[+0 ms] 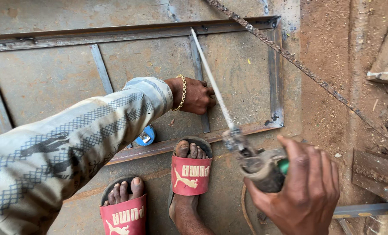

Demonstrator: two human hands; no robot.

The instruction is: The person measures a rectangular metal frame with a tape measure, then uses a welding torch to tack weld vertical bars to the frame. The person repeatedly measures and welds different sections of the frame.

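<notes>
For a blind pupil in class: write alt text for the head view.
The right hand holds a welding electrode holder with a rod aimed at a steel frame, while the left hand presses an upright bar.

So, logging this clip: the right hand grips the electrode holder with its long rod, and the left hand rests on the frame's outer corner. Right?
Not quite. The head view shows the left hand on the grey steel frame's inner upright bar, not a corner. The right hand does grip the electrode holder.

Rusty matt steel frame point(274, 78) on rough sheet metal point(41, 82); worn metal electrode holder point(257, 163), grey coated welding rod point(211, 80); glossy gold bracelet point(183, 92); patterned cloth sleeve point(72, 139); red rubber slides point(189, 174).
</notes>
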